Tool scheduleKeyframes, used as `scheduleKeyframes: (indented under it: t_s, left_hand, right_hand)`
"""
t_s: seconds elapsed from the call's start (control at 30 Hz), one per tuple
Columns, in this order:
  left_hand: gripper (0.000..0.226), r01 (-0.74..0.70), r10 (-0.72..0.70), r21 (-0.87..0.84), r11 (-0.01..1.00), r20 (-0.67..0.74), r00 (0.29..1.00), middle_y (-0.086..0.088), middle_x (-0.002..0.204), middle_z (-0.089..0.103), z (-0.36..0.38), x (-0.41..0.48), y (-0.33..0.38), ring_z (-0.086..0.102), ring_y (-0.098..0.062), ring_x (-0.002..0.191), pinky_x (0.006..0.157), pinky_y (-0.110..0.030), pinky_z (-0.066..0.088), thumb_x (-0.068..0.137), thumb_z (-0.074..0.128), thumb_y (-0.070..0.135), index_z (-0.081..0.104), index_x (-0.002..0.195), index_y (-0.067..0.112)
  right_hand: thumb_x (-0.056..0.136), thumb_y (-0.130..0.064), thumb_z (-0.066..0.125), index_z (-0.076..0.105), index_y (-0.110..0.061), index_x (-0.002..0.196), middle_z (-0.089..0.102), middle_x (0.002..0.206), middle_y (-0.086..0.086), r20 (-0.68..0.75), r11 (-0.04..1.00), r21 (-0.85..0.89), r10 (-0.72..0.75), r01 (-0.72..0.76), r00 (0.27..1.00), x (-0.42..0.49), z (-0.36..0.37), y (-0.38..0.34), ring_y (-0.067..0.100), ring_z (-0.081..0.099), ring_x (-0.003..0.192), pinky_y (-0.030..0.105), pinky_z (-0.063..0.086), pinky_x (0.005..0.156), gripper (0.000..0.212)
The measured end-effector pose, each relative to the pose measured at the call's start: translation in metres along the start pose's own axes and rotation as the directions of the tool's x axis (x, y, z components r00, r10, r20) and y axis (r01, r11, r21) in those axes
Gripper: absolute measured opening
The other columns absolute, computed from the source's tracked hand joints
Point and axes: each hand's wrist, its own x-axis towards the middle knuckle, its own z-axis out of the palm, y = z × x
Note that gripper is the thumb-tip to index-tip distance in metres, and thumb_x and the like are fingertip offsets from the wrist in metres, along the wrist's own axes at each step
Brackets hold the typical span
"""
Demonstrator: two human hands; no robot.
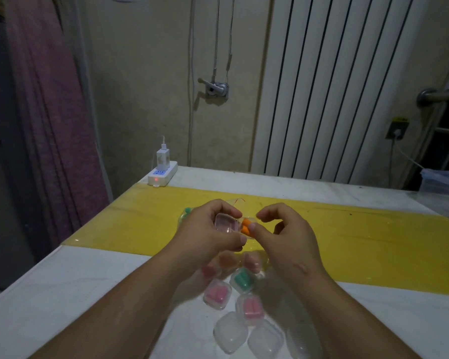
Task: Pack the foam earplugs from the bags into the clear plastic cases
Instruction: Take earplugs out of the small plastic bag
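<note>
My left hand [213, 237] grips an open clear plastic case [227, 223] above the yellow strip of the table. My right hand [283, 234] pinches orange foam earplugs [246, 226] at the case's right side. A clear bag [186, 216] with green earplugs lies just behind my left hand, mostly hidden. Nearer to me lie filled cases: a pink one [217, 294], a green one [243, 279] and another pink one [252, 308]. Two empty clear cases [230, 332] [266, 340] sit closest to me.
The white table [88, 294] carries a yellow band [360, 242] across it. A white power strip [162, 173] with a charger stands at the far left corner. A plastic bag [442, 182] lies at the far right. A radiator [335, 86] and curtain [49, 112] stand behind.
</note>
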Motion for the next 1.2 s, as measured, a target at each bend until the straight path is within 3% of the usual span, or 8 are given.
scheduleKeyframes:
  t_s: [0.13,0.37,0.53,0.73,0.83,0.93,1.0,1.2]
  left_hand:
    - [0.037,-0.009,0.009,0.002,1.000,-0.001,1.000,-0.013,0.086,0.069,-0.0008,0.0005,-0.0009,0.068,-0.020,0.069,0.066,-0.037,0.059,0.066,0.080,-0.008,0.065,0.094,0.012]
    - [0.037,-0.008,0.008,0.018,1.000,-0.002,1.000,-0.013,0.086,0.069,-0.0004,-0.0001,0.0003,0.068,-0.019,0.068,0.065,-0.035,0.059,0.066,0.081,-0.008,0.066,0.094,0.012]
    - [0.041,-0.017,0.017,0.020,1.000,0.022,1.000,-0.016,0.090,0.069,-0.0005,-0.0021,0.0017,0.068,-0.020,0.070,0.067,-0.037,0.060,0.069,0.078,-0.010,0.065,0.100,0.014]
    - [0.023,0.130,-0.081,-0.399,0.908,0.137,0.987,-0.025,0.096,0.068,-0.0008,0.0005,0.0078,0.067,-0.036,0.080,0.075,-0.041,0.058,0.092,0.048,0.003,0.059,0.112,0.003]
    - [0.027,0.064,-0.029,-0.327,0.943,0.109,0.994,-0.021,0.090,0.070,-0.0010,0.0000,0.0031,0.066,-0.029,0.076,0.069,-0.033,0.059,0.092,0.047,-0.008,0.065,0.109,0.004]
    - [0.026,0.011,0.011,-0.272,0.962,0.076,0.997,-0.018,0.087,0.071,-0.0015,-0.0003,0.0018,0.065,-0.025,0.073,0.068,-0.031,0.058,0.088,0.058,-0.008,0.067,0.109,0.005]
    - [0.025,-0.007,0.018,-0.257,0.966,0.040,0.999,-0.019,0.090,0.072,-0.0026,0.0010,0.0020,0.066,-0.025,0.072,0.069,-0.031,0.059,0.087,0.062,-0.006,0.068,0.108,0.007]
    - [0.034,-0.040,0.044,-0.157,0.987,0.023,0.999,-0.011,0.097,0.072,-0.0006,0.0000,0.0040,0.067,-0.020,0.075,0.068,-0.028,0.058,0.084,0.064,-0.008,0.069,0.110,0.014]
  right_hand:
    - [0.079,-0.029,0.077,0.057,-0.028,0.092,0.064,0.089,-0.011,0.025,0.995,0.092,0.042,-0.044,0.999,-0.0005,-0.0018,-0.0004,0.009,0.052,0.070,0.026,0.045,0.064,0.023]
    - [0.084,-0.030,0.072,0.058,-0.033,0.099,0.069,0.087,-0.006,0.095,0.987,0.124,0.094,-0.106,0.991,0.0000,0.0003,-0.0002,0.009,0.066,0.082,0.026,0.046,0.064,0.021]
    - [0.082,-0.025,0.074,0.059,-0.028,0.099,0.071,0.085,0.003,0.126,0.971,0.177,0.142,-0.163,0.982,0.0025,0.0000,-0.0014,0.018,0.070,0.082,0.039,0.055,0.075,0.023]
    - [0.079,-0.021,0.078,0.061,-0.022,0.088,0.068,0.081,0.007,0.036,0.956,0.253,0.144,-0.148,0.989,0.0050,-0.0038,-0.0012,0.026,0.068,0.081,0.043,0.054,0.071,0.019]
    - [0.078,-0.018,0.079,0.064,-0.015,0.088,0.070,0.081,0.012,0.083,0.936,0.313,0.144,-0.163,0.986,0.0038,-0.0045,-0.0034,0.024,0.068,0.073,0.029,0.053,0.056,0.019]
    - [0.087,-0.009,0.069,0.069,-0.011,0.091,0.071,0.080,0.010,0.129,0.879,0.430,0.165,-0.205,0.978,0.0032,-0.0041,-0.0074,0.017,0.067,0.067,0.026,0.054,0.058,0.005]
    - [0.095,-0.003,0.054,0.070,-0.010,0.094,0.071,0.084,0.011,0.149,0.829,0.507,0.187,-0.237,0.971,0.0034,-0.0039,-0.0071,0.017,0.066,0.068,0.029,0.056,0.063,0.017]
    - [0.080,-0.020,0.077,0.073,-0.014,0.089,0.075,0.075,-0.002,0.092,0.956,0.268,0.102,-0.124,0.991,0.0036,-0.0063,-0.0079,0.007,0.071,0.073,0.023,0.054,0.067,0.012]
